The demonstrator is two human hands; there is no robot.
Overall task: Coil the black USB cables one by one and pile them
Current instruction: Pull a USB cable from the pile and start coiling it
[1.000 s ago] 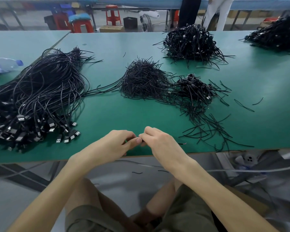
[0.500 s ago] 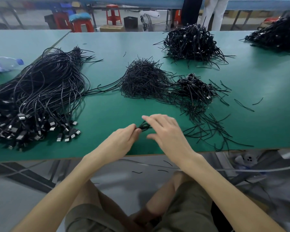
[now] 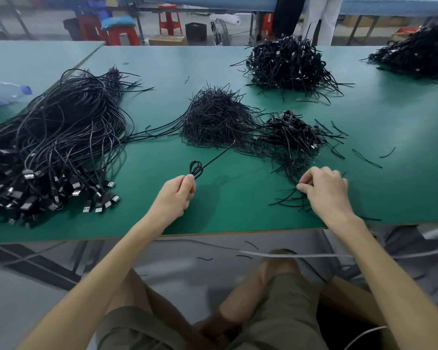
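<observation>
My left hand [image 3: 175,195] grips a coiled black cable [image 3: 196,169] above the green table [image 3: 238,205]; small loops stand up from my fist and a straight tail points up and right. My right hand [image 3: 324,189] is over to the right, its curled fingertips pinching at loose black wire ties [image 3: 288,198] scattered near the front edge. A big heap of uncoiled USB cables [image 3: 51,147] with plugs lies at the left. A small pile of coiled cables [image 3: 293,132] sits right of centre.
A mound of black ties [image 3: 213,117] lies mid-table. Larger coiled heaps sit at the back [image 3: 288,64] and far right [image 3: 420,51]. A plastic bottle [image 3: 5,92] lies at the left. Red stools [image 3: 170,18] and a person's legs stand beyond the table.
My hands were together at the front edge on the cable. They have parted: the left lifted the coil up, the right swung right onto the loose ties.
</observation>
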